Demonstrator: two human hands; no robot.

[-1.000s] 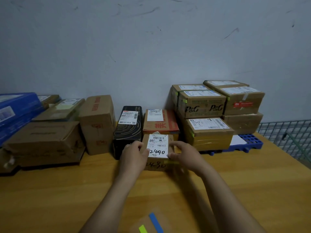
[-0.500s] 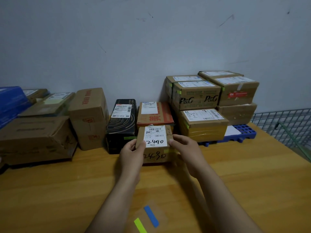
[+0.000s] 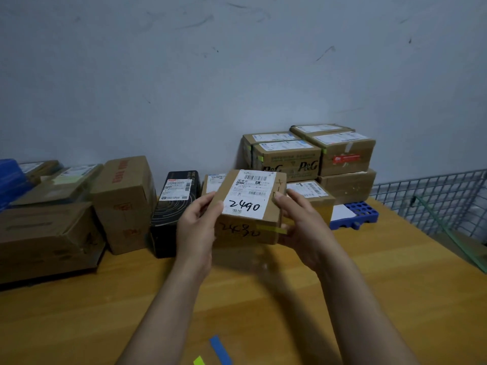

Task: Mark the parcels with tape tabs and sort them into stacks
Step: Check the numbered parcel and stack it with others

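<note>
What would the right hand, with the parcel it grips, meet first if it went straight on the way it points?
Probably the labelled box under the P&G box, against the wall: the right hand points forward at it from beside the 2490 parcel. The gap in depth is unclear.

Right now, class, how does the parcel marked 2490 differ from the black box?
The parcel marked 2490 is brown cardboard; the black box is black with pale swirls. The parcel is held tilted above the table by the left hand and right hand; the black box rests on the table. Both carry white printed labels.
</note>
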